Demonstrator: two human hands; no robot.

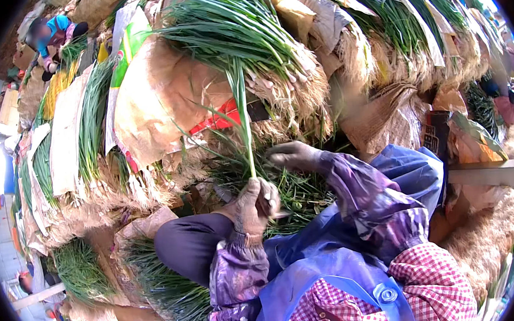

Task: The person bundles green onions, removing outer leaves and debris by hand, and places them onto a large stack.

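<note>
My left hand (256, 206), in a soiled glove, is closed around the white lower end of a spring onion (243, 119). Its long green leaves stand upward and reach the heap beyond. Just to the right of the stalk is my right hand (296, 156), also gloved, its fingers stretched out toward the stalk and a little blurred; I see nothing held in it. Beyond both hands lies a big pile of spring onions (228, 30), leaves to the left and pale roots to the right. Loose green leaf scraps (299, 196) lie beneath my hands, between my knees.
Brown paper sheets (161, 95) separate stacked bundles of spring onions (94, 119) at the left. More bundles (396, 17) fill the far right. A woven sack (386, 117) and a metal bar (487, 174) are on my right. Another person (51, 38) works at the far left.
</note>
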